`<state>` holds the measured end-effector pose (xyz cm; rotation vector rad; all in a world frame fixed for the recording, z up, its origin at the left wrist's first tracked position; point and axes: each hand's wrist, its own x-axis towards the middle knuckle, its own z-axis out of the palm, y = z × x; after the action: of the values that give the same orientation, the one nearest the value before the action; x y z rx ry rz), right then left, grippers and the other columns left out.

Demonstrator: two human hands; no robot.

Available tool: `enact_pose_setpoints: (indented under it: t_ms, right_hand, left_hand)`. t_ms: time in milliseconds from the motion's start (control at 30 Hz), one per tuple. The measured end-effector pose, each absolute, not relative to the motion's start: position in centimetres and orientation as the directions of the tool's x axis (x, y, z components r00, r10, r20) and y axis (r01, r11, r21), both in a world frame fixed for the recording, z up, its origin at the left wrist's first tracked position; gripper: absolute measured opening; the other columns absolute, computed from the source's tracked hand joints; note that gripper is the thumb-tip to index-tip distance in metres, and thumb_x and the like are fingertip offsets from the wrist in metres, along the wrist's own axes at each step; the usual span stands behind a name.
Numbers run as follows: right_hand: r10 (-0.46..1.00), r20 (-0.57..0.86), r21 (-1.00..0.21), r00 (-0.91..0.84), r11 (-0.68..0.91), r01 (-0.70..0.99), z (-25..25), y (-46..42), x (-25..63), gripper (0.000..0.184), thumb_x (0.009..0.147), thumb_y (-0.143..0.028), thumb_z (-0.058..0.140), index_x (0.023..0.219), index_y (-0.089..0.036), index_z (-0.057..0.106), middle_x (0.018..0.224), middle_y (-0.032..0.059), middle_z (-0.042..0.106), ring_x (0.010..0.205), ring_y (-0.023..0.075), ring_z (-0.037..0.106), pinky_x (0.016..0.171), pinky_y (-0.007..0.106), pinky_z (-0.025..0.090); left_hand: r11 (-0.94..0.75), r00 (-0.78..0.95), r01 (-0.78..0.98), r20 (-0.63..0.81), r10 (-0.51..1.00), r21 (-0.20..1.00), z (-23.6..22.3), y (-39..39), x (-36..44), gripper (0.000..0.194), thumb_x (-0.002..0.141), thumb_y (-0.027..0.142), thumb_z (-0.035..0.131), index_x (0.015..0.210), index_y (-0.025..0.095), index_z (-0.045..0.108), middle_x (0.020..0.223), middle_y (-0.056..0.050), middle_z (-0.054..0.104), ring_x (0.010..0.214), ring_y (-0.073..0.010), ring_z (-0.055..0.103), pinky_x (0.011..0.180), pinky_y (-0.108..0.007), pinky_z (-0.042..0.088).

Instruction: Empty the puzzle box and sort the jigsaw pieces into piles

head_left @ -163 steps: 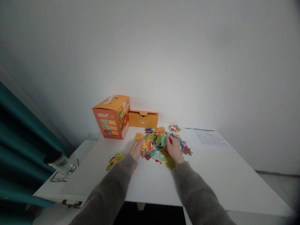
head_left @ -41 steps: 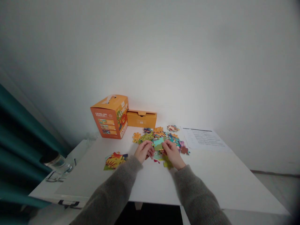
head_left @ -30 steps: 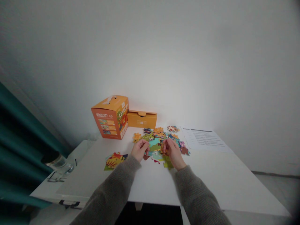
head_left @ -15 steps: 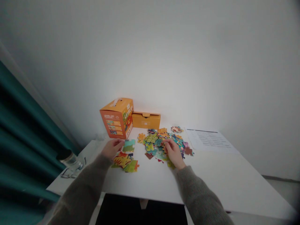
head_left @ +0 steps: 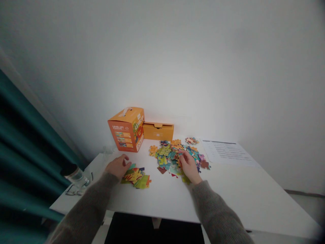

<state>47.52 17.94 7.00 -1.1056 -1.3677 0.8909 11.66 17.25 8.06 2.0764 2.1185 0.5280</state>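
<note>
My left hand (head_left: 116,165) lies at the left edge of a small joined group of puzzle pieces (head_left: 137,177) on the white table (head_left: 236,200). Its fingers are curled, with the tips on a teal puzzle piece (head_left: 132,166) at the top of that group. My right hand (head_left: 189,166) rests on the near right side of a bigger heap of loose coloured pieces (head_left: 170,153). The fingers of that hand are bent onto a piece in the heap, which they partly hide. Both arms wear grey sleeves.
A tall orange puzzle box (head_left: 126,129) and a low orange box (head_left: 158,131) stand by the wall. A printed sheet (head_left: 228,152) lies at the right. A dark-lidded glass jar (head_left: 73,173) sits at the table's left edge, beside a teal curtain (head_left: 22,159).
My left hand took a teal piece from the heap, carried it left and lowered it onto the small joined group. My right hand stayed on the heap. The view shifted left.
</note>
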Motion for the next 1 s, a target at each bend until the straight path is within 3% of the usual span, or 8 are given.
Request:
enact_pose_setpoints:
  t_ms: [167, 233, 400, 733, 800, 867, 933, 1000]
  right_hand:
    - [0.940, 0.336, -0.925, 0.059, 0.317, 0.209, 6.8, 18.0, 47.7, 0.025, 0.087, -0.039, 0.052, 0.103, -0.024, 0.064, 0.061, -0.0023, 0.050, 0.052, 0.0154, 0.042, 0.047, 0.026, 0.030]
    - [0.935, 0.350, -0.915, 0.064, 0.326, 0.238, 6.5, 18.1, 47.8, 0.026, 0.088, -0.038, 0.050, 0.105, -0.024, 0.064, 0.061, -0.0028, 0.049, 0.052, 0.0156, 0.042, 0.048, 0.026, 0.031]
    - [0.925, 0.378, -0.872, 0.039, 0.342, 0.352, 6.5, 18.1, 48.1, 0.027, 0.092, -0.036, 0.046, 0.108, -0.024, 0.063, 0.061, -0.0033, 0.049, 0.052, 0.0155, 0.043, 0.050, 0.026, 0.032]
    - [0.915, 0.400, -0.862, 0.043, 0.360, 0.357, 7.1, 17.8, 48.0, 0.027, 0.092, -0.035, 0.046, 0.108, -0.024, 0.064, 0.061, -0.0029, 0.050, 0.053, 0.0160, 0.043, 0.051, 0.027, 0.031]
    - [0.912, 0.408, -0.857, 0.044, 0.366, 0.364, 7.1, 17.9, 48.1, 0.026, 0.091, -0.035, 0.047, 0.107, -0.024, 0.064, 0.061, -0.0027, 0.051, 0.053, 0.0163, 0.044, 0.052, 0.027, 0.031]
    - [0.907, 0.419, -0.850, 0.050, 0.372, 0.373, 7.2, 17.9, 48.2, 0.025, 0.091, -0.035, 0.048, 0.105, -0.024, 0.065, 0.061, -0.0027, 0.051, 0.052, 0.0165, 0.043, 0.052, 0.028, 0.031]
    - [0.903, 0.427, -0.840, 0.048, 0.376, 0.391, 7.3, 17.9, 48.1, 0.023, 0.090, -0.034, 0.050, 0.103, -0.024, 0.066, 0.061, -0.0025, 0.052, 0.053, 0.0168, 0.044, 0.053, 0.028, 0.031]
    - [0.906, 0.422, -0.838, 0.031, 0.377, 0.394, 7.5, 17.8, 47.9, 0.024, 0.091, -0.035, 0.050, 0.104, -0.024, 0.066, 0.062, -0.0020, 0.053, 0.055, 0.0173, 0.046, 0.055, 0.028, 0.033]
  left_hand:
    - [-0.361, 0.322, 0.880, 0.173, 0.931, 0.308, 9.3, 21.6, 17.0, 0.010, 0.084, 0.028, 0.053, 0.092, 0.022, 0.056, 0.087, -0.003, 0.065, 0.088, -0.0212, 0.061, 0.079, -0.030, 0.044]
    - [-0.419, 0.397, 0.872, 0.135, 0.908, 0.254, 9.3, 24.0, 18.7, 0.010, 0.082, 0.022, 0.055, 0.092, 0.020, 0.057, 0.098, -0.007, 0.065, 0.096, -0.0233, 0.060, 0.087, -0.033, 0.044]
    - [-0.421, 0.416, 0.886, 0.070, 0.907, 0.194, 8.4, 28.2, 20.8, 0.020, 0.077, 0.017, 0.060, 0.097, 0.020, 0.056, 0.112, -0.010, 0.062, 0.108, -0.0269, 0.056, 0.093, -0.038, 0.043]
    - [-0.355, 0.341, 0.911, 0.099, 0.935, 0.209, 10.2, 29.0, 20.1, 0.021, 0.075, 0.032, 0.069, 0.085, 0.021, 0.054, 0.101, -0.008, 0.065, 0.101, -0.0280, 0.060, 0.090, -0.040, 0.043]
    - [-0.333, 0.296, 0.889, 0.160, 0.942, 0.314, 11.0, 28.5, 20.1, 0.023, 0.078, 0.039, 0.066, 0.085, 0.021, 0.054, 0.095, -0.008, 0.065, 0.093, -0.0260, 0.063, 0.084, -0.039, 0.046]
    - [-0.334, 0.271, 0.738, 0.196, 0.942, 0.586, 11.6, 27.6, 20.8, 0.027, 0.081, 0.045, 0.064, 0.085, 0.021, 0.052, 0.086, -0.006, 0.066, 0.083, -0.0224, 0.065, 0.077, -0.036, 0.049]
    - [-0.289, 0.324, 0.392, 0.163, 0.932, 0.873, 11.8, 26.3, 22.3, 0.034, 0.079, 0.050, 0.066, 0.085, 0.021, 0.050, 0.080, -0.003, 0.066, 0.078, -0.0195, 0.068, 0.075, -0.034, 0.052]
    - [-0.128, 0.424, 0.054, 0.094, 0.901, 0.990, 11.7, 24.6, 24.2, 0.041, 0.076, 0.055, 0.069, 0.087, 0.021, 0.049, 0.078, -0.002, 0.068, 0.076, -0.0189, 0.070, 0.075, -0.034, 0.054]
